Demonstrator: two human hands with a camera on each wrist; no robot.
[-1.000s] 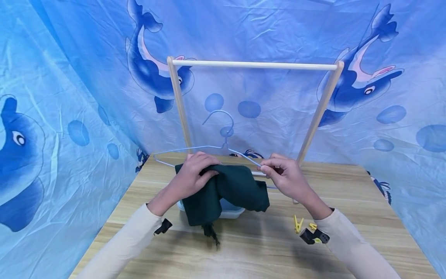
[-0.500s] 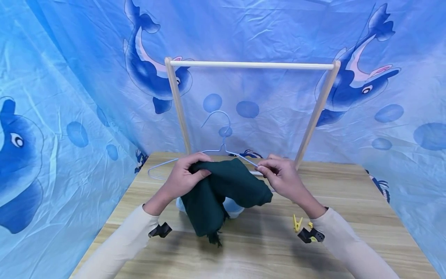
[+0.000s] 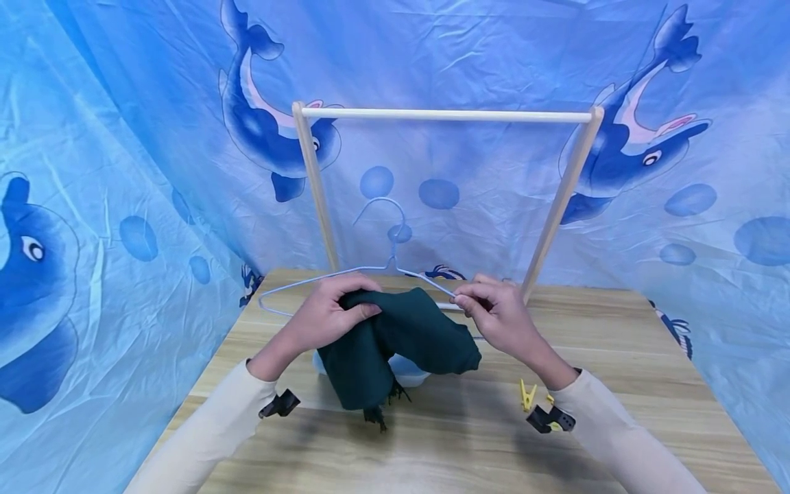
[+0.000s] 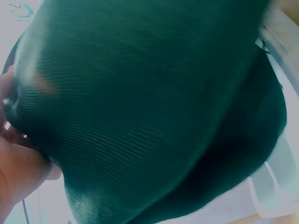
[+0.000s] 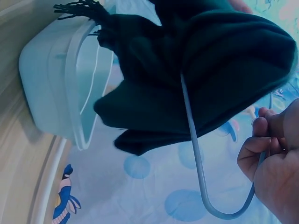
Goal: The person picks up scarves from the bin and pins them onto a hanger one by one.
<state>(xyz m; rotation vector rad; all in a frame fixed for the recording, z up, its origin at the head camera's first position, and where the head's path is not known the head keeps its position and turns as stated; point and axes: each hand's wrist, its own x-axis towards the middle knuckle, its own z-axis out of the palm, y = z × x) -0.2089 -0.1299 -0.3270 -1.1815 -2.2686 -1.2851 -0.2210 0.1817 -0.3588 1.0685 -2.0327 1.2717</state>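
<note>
A dark green fringed scarf point(image 3: 364, 367) hangs folded below my left hand point(image 3: 330, 312), whose thumb and fingers grip its upper fold. The thin blue clothes hanger point(image 3: 393, 254) stands hook up behind it. My right hand point(image 3: 500, 312) pinches the hanger's sloping right arm near its end. In the right wrist view the hanger's lower bar point(image 5: 195, 144) runs into the scarf's folds, where its course is hidden. Scarf cloth point(image 4: 131, 102) fills most of the left wrist view, with my left fingertips at its edge.
Under the scarf sits a light blue plastic tub point(image 5: 46, 88), partly covered. A rack with a white rod point(image 3: 444, 115) and wooden posts stands behind. Yellow clothespins point(image 3: 527, 396) lie by my right wrist on the wooden table point(image 3: 642, 412).
My left hand has drawn slightly left with the scarf, whose fringed end swung down and then rose a little. The hanger has shifted slightly left. My right hand keeps its pinch.
</note>
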